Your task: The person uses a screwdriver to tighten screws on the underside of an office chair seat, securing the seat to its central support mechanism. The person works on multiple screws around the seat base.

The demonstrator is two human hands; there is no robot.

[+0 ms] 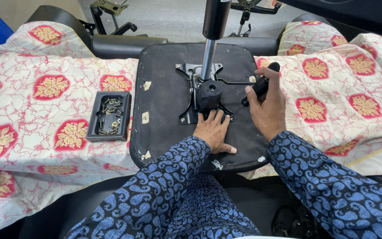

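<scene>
An upturned black chair seat (164, 97) lies flat on the cloth in front of me. A black metal mechanism plate (206, 93) with a chrome gas cylinder (208, 57) standing up from it is on the seat's underside. My left hand (213, 132) rests flat on the seat, fingertips against the plate's near edge. My right hand (268, 110) grips a black-handled screwdriver (259, 86), its shaft slanting down-left toward the plate's near right corner.
A small black tray (109, 116) of loose screws and bolts sits to the left on the red-and-cream floral cloth (45, 115). Black chair pads and other chair bases (111, 17) lie on the floor at the back.
</scene>
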